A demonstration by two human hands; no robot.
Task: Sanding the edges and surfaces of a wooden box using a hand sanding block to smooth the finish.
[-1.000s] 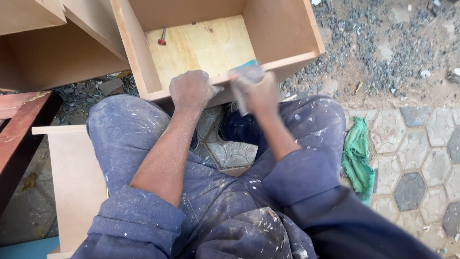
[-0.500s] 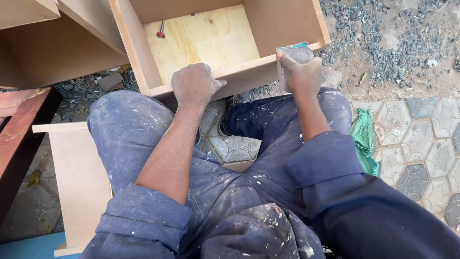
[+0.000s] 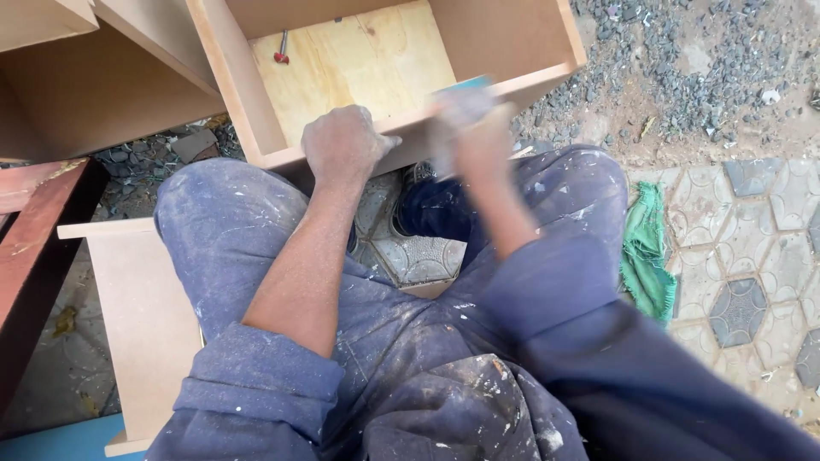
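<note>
The person sat in paint-flecked blue overalls (image 3: 427,376) with knees spread, and just beyond the knees stood the drawer (image 3: 256,111), an open wooden box with a pale plywood bottom and smooth brown sides. Left of the drawer stood another brown box (image 3: 102,94) of the same board, and nearer than that, left of the drawer's front, lay a dark red beam (image 3: 43,248) and a flat pale board (image 3: 137,299) under the left thigh. Right of the drawer the ground was grey gravel (image 3: 683,60), turning to patterned paving tiles (image 3: 752,282) nearer the person. A crumpled green rag (image 3: 645,252) lay on those tiles, right of the drawer and just beside the right knee. The left hand (image 3: 342,145) was closed in a fist over the drawer's near rim, gripping it. The right hand (image 3: 478,128) was blurred, pressed on that same rim further right, its fingers curled around a small sanding block (image 3: 465,85) with a teal edge showing above the knuckles. A dark shoe (image 3: 427,209) showed below the drawer's front, between the knees. Inside the drawer, near its far left corner, lay 1 small red-tipped bit (image 3: 280,51) on the plywood.
</note>
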